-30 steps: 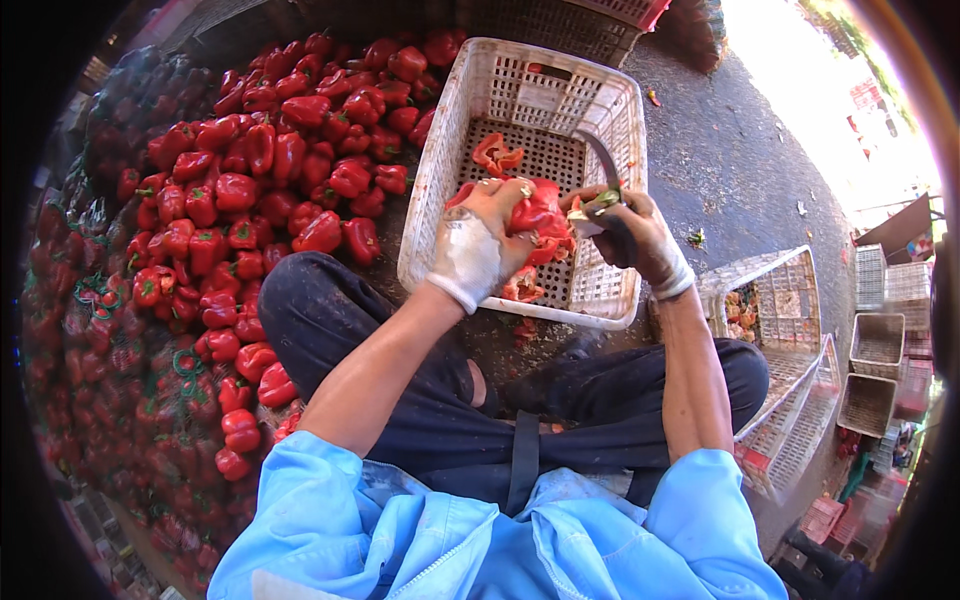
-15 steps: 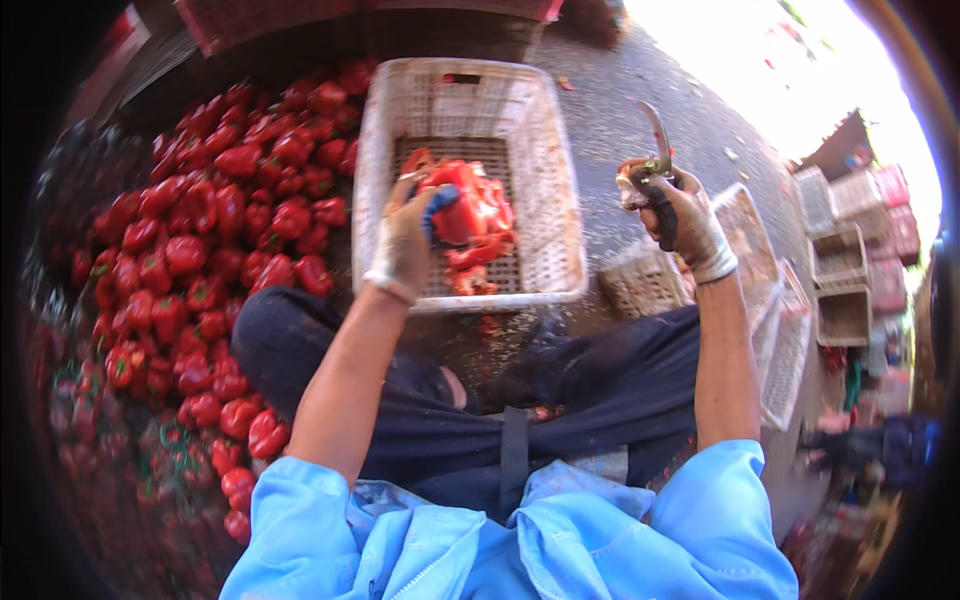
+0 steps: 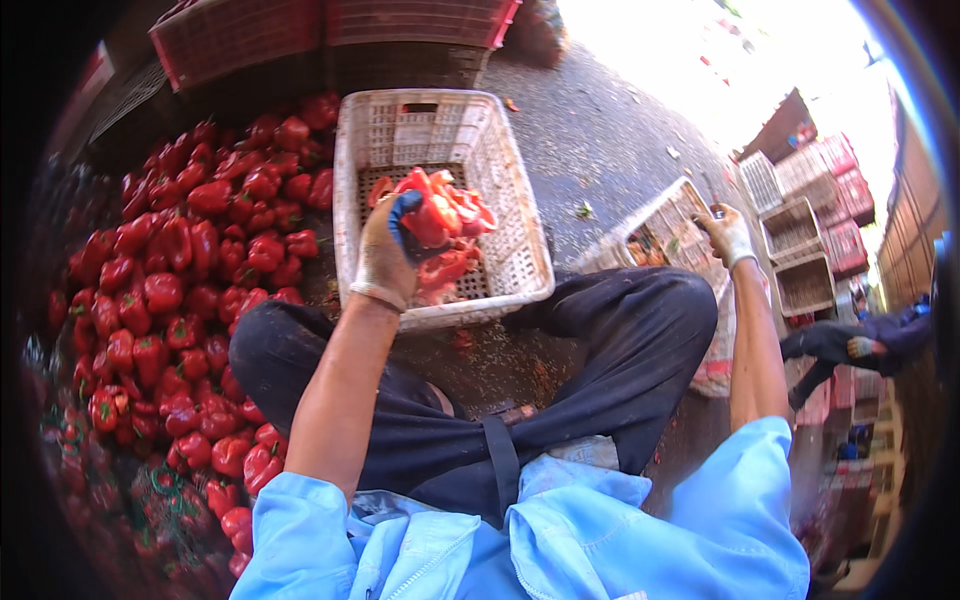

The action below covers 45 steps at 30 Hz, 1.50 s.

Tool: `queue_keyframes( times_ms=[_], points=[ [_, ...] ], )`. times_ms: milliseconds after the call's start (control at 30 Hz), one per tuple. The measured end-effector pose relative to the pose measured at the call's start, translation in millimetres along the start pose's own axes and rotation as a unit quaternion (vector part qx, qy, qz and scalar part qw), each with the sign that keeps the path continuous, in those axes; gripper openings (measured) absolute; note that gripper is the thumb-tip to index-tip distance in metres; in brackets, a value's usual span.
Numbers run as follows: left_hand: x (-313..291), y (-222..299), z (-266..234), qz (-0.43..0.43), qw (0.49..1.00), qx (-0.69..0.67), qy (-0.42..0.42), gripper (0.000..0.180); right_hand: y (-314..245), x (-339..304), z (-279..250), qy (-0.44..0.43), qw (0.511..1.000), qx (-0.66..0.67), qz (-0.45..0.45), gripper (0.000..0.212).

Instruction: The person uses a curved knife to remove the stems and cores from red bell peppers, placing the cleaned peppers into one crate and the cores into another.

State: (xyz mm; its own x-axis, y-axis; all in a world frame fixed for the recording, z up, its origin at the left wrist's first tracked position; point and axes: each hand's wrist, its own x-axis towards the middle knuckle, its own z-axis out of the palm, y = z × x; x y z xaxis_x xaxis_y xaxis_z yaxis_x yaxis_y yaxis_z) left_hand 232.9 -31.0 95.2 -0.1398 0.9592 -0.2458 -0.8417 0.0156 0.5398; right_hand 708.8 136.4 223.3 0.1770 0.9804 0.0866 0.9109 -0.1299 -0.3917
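Note:
My left hand [image 3: 384, 250], in a pale glove with blue at the fingers, is closed round a cut red bell pepper [image 3: 432, 221] inside the white plastic crate [image 3: 522, 228]. More cut red pieces [image 3: 447, 266] lie below it on the crate's slatted bottom. Off to the right, my gloved right hand [image 3: 730, 236] is closed beside a second, tilted white crate [image 3: 688, 200] with scraps in it. Of the knife, only a small dark part [image 3: 716, 209] shows at the fingers; its blade cannot be made out.
A large heap of whole red bell peppers [image 3: 190, 290] covers the floor on my left. Red crates [image 3: 240, 42] stand at the far left. Stacked crates [image 3: 800, 240] and another person [image 3: 850, 345] are at the right. My bent legs [image 3: 620, 340] flank the near floor.
My right hand has moved right to the second crate, and the pale pepper core it held beside the knife no longer shows. The left hand still holds the pepper over the white crate.

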Motion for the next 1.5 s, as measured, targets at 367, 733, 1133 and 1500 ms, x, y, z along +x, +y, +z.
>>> queue_keyframes(
  times_ms=[367, 733, 1133, 1500],
  points=[
    [22, -22, -32, 0.142, 0.987, -0.057, -0.056, 0.020, -174, -79, 223, -0.502, 0.726, 0.458, 0.108, 0.064],
    [-8, -11, -40, 0.011, 0.992, 0.062, -0.110, 0.023, -237, -110, 195, -0.269, 0.897, 0.330, -0.117, 0.023],
    [-53, 121, -30, 0.200, 0.707, 0.671, 0.100, 0.061, -213, -48, 228, -0.308, 0.920, 0.177, -0.166, 0.047],
    [-47, 177, -278, -0.007, 0.451, 0.869, 0.205, 0.068, -251, -181, 266, -0.479, 0.800, 0.194, -0.305, 0.036]
  ],
)
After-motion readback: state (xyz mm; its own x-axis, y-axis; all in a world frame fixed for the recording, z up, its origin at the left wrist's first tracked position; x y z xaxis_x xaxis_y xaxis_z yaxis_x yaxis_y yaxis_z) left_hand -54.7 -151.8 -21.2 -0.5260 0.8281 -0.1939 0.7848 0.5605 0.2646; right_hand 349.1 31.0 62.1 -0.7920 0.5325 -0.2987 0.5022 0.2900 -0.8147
